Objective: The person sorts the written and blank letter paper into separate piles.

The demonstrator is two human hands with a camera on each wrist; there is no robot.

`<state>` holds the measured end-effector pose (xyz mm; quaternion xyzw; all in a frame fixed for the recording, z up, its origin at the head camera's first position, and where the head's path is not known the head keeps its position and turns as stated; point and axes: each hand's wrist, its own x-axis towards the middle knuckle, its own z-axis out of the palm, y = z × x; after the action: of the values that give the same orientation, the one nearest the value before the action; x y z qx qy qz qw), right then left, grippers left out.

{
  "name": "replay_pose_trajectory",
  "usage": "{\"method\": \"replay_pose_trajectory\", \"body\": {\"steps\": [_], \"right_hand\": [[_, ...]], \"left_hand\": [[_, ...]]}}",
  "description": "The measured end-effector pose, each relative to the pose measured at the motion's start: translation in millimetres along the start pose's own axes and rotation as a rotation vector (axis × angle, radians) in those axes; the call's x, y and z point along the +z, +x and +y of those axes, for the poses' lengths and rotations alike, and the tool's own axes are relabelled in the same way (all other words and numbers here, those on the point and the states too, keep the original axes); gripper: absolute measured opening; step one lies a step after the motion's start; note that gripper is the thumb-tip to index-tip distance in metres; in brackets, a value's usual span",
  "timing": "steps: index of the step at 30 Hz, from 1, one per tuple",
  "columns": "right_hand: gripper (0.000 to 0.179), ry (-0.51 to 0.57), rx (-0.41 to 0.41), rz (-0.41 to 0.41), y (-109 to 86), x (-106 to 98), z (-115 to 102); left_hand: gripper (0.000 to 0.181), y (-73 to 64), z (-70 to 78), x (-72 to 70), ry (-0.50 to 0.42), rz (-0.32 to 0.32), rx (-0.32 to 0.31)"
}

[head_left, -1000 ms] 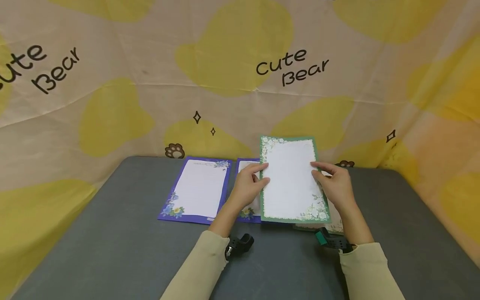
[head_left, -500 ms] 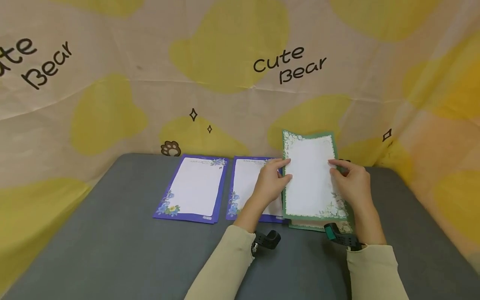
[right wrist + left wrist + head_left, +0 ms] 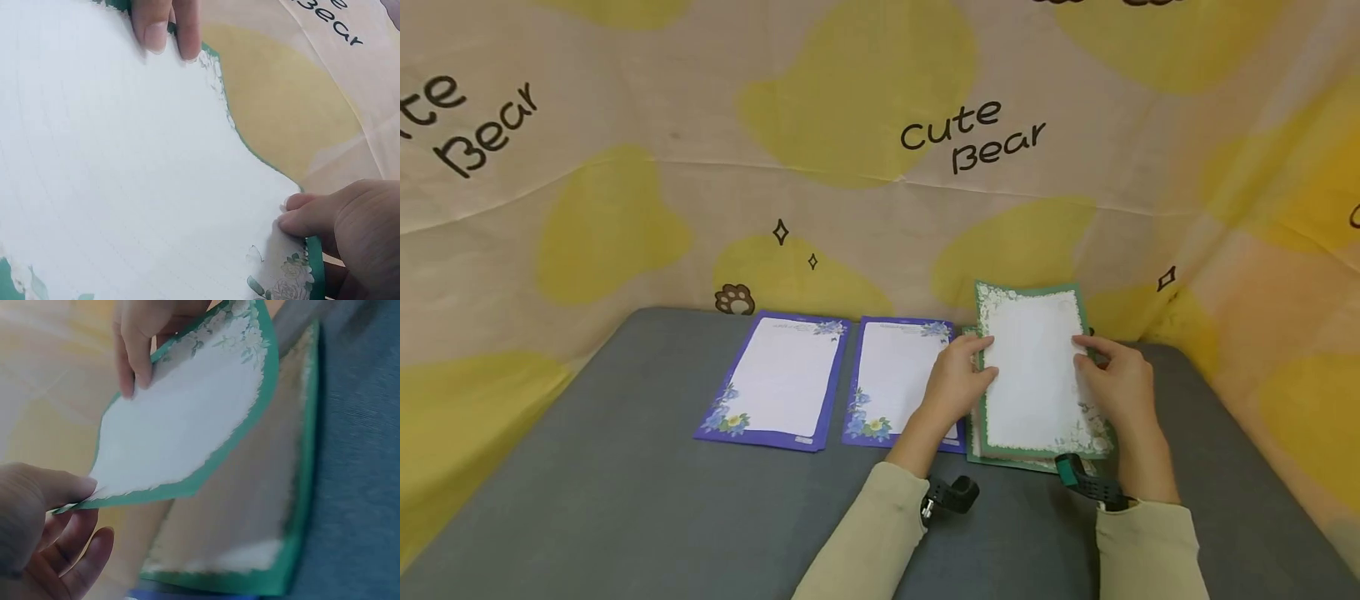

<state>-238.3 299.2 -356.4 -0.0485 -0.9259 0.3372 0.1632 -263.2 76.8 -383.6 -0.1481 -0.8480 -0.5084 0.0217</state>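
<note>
Both hands hold a sheet of paper (image 3: pixel 1033 375) with a green border and pale flowers, one at each long side. The left hand (image 3: pixel 955 379) pinches its left edge, thumb on the white face; the right hand (image 3: pixel 1118 385) pinches the right edge. In the left wrist view the held paper (image 3: pixel 181 419) bows and hangs apart from another green-bordered sheet (image 3: pixel 231 506) lying below on the table. That lower sheet is mostly hidden in the head view. The right wrist view shows the held paper (image 3: pixel 144 137) close up, with faint lines across its white face.
Two purple-bordered paper piles with blue flowers lie left of the hands: a far-left pile (image 3: pixel 778 379) and a middle pile (image 3: pixel 895 367), partly behind the left hand. They rest on a grey table (image 3: pixel 647 500). A printed cloth (image 3: pixel 842 100) hangs behind the table's back edge.
The hands have carried the green-bordered paper to the right, from over the middle purple pile to over the green-bordered sheet, and then lowered it slightly. The purple piles are less covered.
</note>
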Motion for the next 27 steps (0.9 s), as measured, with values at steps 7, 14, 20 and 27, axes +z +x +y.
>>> {"method": "replay_pose_trajectory", "body": {"steps": [7,14,20,27], "right_hand": [[0.041,-0.006,0.073,-0.074,0.1,12.1,6.5],[0.041,0.015,0.13,-0.093,-1.5,32.0,18.7],[0.04,-0.014,0.138,-0.066,-3.7,52.3,23.4],[0.037,-0.147,0.163,0.021,-7.7,59.5,25.8]], "left_hand": [[0.048,-3.2,-11.8,12.3,0.122,0.0,-0.014],[0.046,-6.7,-21.7,18.5,0.27,0.037,-0.02],[0.044,-10.5,-32.9,21.4,0.313,0.051,-0.058],[0.042,-8.8,-34.4,25.2,0.351,0.03,-0.042]]}}
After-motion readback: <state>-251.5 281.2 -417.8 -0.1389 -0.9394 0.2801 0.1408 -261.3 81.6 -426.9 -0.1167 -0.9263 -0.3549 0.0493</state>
